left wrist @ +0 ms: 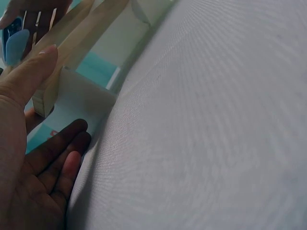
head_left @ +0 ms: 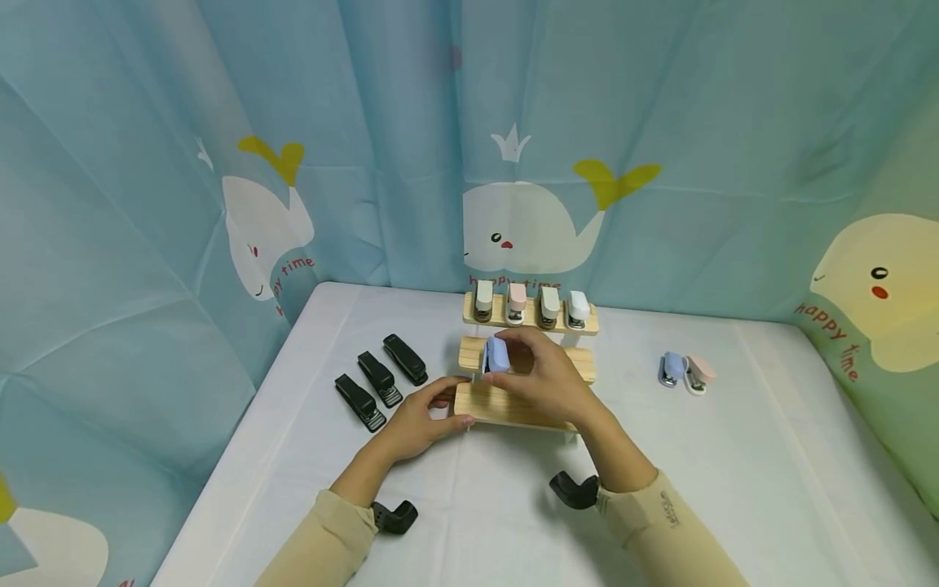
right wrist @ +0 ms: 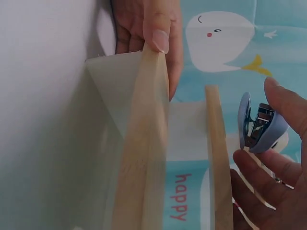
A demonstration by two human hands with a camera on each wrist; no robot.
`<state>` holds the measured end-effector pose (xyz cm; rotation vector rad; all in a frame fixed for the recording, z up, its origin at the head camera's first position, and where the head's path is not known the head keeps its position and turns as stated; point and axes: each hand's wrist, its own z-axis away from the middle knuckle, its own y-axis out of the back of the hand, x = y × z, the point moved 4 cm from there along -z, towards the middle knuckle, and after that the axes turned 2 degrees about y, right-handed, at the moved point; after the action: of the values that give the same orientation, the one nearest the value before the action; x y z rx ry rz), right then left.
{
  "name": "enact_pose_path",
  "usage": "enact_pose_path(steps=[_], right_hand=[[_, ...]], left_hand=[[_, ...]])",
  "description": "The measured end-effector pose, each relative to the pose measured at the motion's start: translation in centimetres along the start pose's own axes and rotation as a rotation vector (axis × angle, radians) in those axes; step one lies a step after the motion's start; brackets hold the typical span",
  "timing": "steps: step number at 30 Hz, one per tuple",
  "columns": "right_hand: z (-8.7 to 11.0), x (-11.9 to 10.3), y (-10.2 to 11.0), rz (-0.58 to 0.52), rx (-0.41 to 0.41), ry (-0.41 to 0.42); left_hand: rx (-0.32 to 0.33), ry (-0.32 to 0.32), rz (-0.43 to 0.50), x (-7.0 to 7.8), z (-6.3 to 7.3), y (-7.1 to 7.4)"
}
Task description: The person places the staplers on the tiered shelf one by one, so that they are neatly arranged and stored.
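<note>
Stapler [head_left: 496, 356]: small and blue, it is up over the left end of the middle tier [head_left: 471, 354], and we cannot tell whether it touches the wood; from the right wrist we catch its metal inside.
Right hand [head_left: 543, 375]: here we have it pinching that stapler, thumb on one side, fingers on the other.
Left hand [head_left: 421, 417]: we find this one gripping the left end of the lowest tier [head_left: 513, 408], thumb on the wood, and the left wrist view gives us some fingers down below the board.
Top tier [head_left: 533, 315]: a full row up there, and from left to right we count a grey-green stapler [head_left: 483, 298], a pale pink stapler [head_left: 517, 299], a second grey-green stapler [head_left: 548, 302] and a white stapler [head_left: 578, 307].
Tabletop [head_left: 763, 473], right side: we spot a blue spare [head_left: 672, 367] with a pink spare [head_left: 698, 372] just beside it.
Tabletop, left side: three black staplers [head_left: 380, 378] lie slantwise, side by side, and we see them near the left hand.
Backdrop: behind it all we get a blue curtain [head_left: 411, 98] printed with whales.
</note>
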<state>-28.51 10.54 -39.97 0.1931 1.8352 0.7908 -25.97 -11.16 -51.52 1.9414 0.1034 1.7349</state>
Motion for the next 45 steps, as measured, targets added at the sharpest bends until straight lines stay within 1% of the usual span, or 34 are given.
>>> enact_pose_path(steps=[5,11,18,25,30,37,42,45], right_hand=[[-0.3,0.2,-0.2,0.034,0.006,-0.028],[-0.3,0.2,-0.5,0.049,0.025,-0.050],[-0.4,0.0,-0.5,0.107,0.062,-0.043],[-0.5,0.0,-0.8,0.147,0.099,-0.037],[-0.5,-0.2,-1.0,0.186,0.104,-0.026],[-0.5,-0.3,-1.1,0.220,0.108,-0.012],[-0.5,-0.3,-1.1,0.221,0.104,-0.021],[-0.4,-0.3,-1.1,0.226,0.099,-0.030]], left_hand=[[-0.006,0.005,-0.007,-0.1,0.0,-0.1],[-0.005,0.015,-0.009,-0.1,0.0,-0.1],[-0.012,0.006,-0.007,0.0,-0.1,-0.1],[-0.008,0.015,-0.017,0.0,-0.1,-0.1],[-0.008,0.017,-0.007,0.1,0.0,-0.1],[-0.006,0.014,-0.016,-0.1,0.0,0.0],[-0.010,0.004,-0.007,-0.1,0.0,-0.1],[-0.013,0.011,-0.006,-0.2,0.0,-0.1]])
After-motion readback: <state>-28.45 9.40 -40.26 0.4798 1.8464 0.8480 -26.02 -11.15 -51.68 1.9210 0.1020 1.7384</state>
